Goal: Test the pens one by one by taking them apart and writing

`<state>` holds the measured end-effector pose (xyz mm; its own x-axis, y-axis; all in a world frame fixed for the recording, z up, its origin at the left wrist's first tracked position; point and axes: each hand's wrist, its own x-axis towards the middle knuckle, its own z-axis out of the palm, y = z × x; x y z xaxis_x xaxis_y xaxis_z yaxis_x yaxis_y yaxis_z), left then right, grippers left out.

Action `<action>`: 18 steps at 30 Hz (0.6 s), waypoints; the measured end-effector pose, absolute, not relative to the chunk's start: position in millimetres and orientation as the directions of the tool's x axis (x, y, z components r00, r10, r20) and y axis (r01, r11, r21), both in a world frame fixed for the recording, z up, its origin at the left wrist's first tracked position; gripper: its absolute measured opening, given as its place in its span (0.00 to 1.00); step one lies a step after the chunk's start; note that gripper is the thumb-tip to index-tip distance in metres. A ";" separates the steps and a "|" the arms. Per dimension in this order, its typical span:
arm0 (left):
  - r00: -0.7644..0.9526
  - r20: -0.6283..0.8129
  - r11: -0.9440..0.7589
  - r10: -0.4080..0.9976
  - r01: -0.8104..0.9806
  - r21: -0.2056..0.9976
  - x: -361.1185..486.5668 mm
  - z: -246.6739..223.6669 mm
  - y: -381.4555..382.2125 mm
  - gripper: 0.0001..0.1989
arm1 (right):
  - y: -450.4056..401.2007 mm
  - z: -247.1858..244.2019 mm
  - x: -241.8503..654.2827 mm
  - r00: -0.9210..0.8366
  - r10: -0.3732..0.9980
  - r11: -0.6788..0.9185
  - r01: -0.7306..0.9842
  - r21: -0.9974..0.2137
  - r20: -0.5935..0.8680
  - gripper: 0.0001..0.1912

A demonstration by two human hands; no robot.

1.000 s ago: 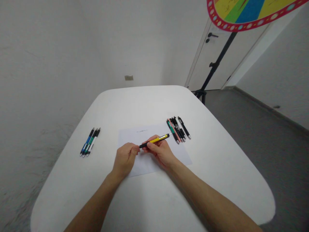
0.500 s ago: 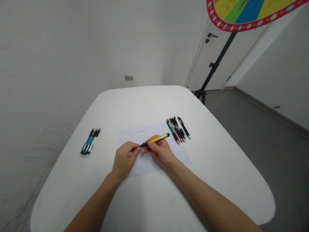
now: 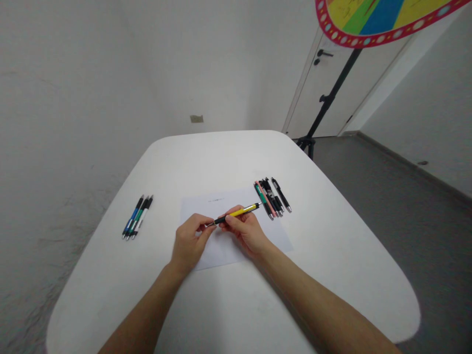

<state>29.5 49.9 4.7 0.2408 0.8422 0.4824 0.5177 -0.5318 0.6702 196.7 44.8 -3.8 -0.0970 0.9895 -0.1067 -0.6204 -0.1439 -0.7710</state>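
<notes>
My right hand [image 3: 248, 231] is closed around a yellow ballpoint pen [image 3: 241, 211] with a black grip and clip. The pen is held at a slant above the paper, its silver tip towards the left. At that tip, my left hand [image 3: 191, 241] pinches with thumb and fingertips. Whether the tip sits fully against the black grip I cannot tell. Beneath both hands lies a white sheet of paper [image 3: 221, 255] with a short line of small marks near its top edge.
Several pens [image 3: 271, 199], green, pink and black, lie at the paper's upper right, with a black pen [image 3: 281, 195] beside them. Three pens [image 3: 137, 218] lie on the left of the white table [image 3: 206, 157]. Beyond it stands a colourful wheel [image 3: 365, 29] on a black stand.
My left fingers have shifted slightly left along the pen's tip, and more of the silver point shows. The right hand and the yellow pen stay in place.
</notes>
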 end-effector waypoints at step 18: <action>0.265 0.452 -0.521 0.852 0.521 0.676 27.5 1.6 51.7 0.07 | 46.3 -6.3 197.1 -0.090 0.987 -0.154 -0.751 -0.642 -0.132 0.18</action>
